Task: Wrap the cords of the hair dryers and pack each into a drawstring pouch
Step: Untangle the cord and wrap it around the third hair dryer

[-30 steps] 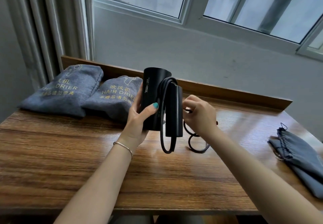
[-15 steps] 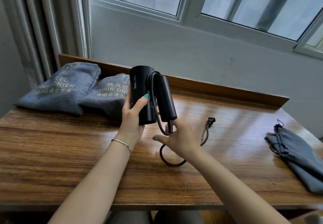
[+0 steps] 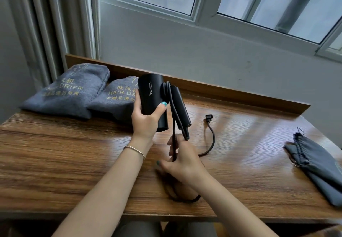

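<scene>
My left hand (image 3: 146, 118) grips the barrel of a black folded hair dryer (image 3: 153, 96) held upright above the wooden table (image 3: 55, 153). Its black cord (image 3: 211, 142) loops around the folded handle, runs down through my right hand (image 3: 182, 160) and curves out to the plug (image 3: 208, 117) lying on the table. My right hand holds the cord below the dryer, near the table. An empty grey drawstring pouch (image 3: 318, 164) lies flat at the right edge.
Two filled grey pouches (image 3: 68, 90) marked HAIR DRIER lie at the back left, the second pouch (image 3: 118, 96) just behind the dryer. A raised wooden lip (image 3: 240, 96) runs along the table's back. Curtains hang at the left under a window.
My right hand has dropped from the dryer's handle down toward me, drawing the cord along. The plug end now lies stretched out to the right. The dryer has tilted slightly.
</scene>
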{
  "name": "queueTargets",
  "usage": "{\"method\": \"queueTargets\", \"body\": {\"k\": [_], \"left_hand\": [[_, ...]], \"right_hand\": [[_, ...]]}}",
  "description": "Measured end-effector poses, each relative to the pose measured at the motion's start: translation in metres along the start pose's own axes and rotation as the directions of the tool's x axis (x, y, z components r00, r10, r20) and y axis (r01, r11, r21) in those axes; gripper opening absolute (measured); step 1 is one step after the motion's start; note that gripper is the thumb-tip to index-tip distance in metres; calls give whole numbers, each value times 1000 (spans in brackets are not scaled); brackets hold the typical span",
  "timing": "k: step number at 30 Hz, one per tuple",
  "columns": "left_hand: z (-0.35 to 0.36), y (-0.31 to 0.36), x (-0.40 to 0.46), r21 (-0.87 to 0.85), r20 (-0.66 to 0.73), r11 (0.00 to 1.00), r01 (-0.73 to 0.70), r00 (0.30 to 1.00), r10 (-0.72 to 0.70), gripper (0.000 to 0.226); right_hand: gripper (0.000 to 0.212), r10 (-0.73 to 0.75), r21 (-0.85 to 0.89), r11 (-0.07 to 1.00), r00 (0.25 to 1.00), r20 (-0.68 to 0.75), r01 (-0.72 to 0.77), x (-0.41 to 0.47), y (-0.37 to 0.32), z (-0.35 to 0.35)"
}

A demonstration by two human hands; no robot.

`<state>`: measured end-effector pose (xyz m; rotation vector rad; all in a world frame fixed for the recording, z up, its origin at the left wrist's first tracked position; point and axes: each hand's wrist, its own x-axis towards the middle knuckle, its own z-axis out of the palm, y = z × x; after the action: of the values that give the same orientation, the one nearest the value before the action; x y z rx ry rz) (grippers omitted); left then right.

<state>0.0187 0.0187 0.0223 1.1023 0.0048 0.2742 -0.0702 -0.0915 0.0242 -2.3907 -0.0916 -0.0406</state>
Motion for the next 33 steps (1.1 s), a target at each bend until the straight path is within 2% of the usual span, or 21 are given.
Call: {"method": "queueTargets", "body": {"k": [5, 10, 13, 16, 19, 21, 24, 28, 33], "left_hand": [[-1, -2, 3, 179, -45, 980, -87, 994, 97, 96], [-2, -3, 2, 230, -49, 968, -98, 993, 112, 95], [-2, -4, 2, 330, -26, 933, -143, 987, 161, 96], [-4, -3, 3, 421, 36, 887, -190, 981, 193, 96], [-2, -3, -2, 479, 180, 834, -274, 961, 212, 97], [1, -6, -7, 486, 300, 807, -334, 932, 204, 97], [7, -5, -17, 415, 422, 849, -326, 896, 138, 96], [10, -4, -25, 348, 516, 891, -291, 853, 77, 95], [9, -2, -28, 304, 577, 914, -271, 815, 49, 93]], "right_hand": [[12, -51, 29, 998, 998, 35, 50, -17, -9, -5], [6, -124, -196, 972, 992, 38, 129, -22, -8, -37], [22, -233, -467, 849, 968, 87, 247, -29, -8, -57], [31, -432, -572, 741, 902, -6, 351, -25, -9, -83], [25, -622, -612, 673, 765, -164, 415, -9, -11, -111], [22, -667, -625, 668, 697, -264, 404, 6, -16, -128], [13, -600, -574, 756, 684, -415, 315, 31, -20, -146], [13, -420, -436, 878, 756, -502, 198, 59, -16, -162], [8, -305, -205, 952, 774, -555, 228, 76, -6, -162]]}}
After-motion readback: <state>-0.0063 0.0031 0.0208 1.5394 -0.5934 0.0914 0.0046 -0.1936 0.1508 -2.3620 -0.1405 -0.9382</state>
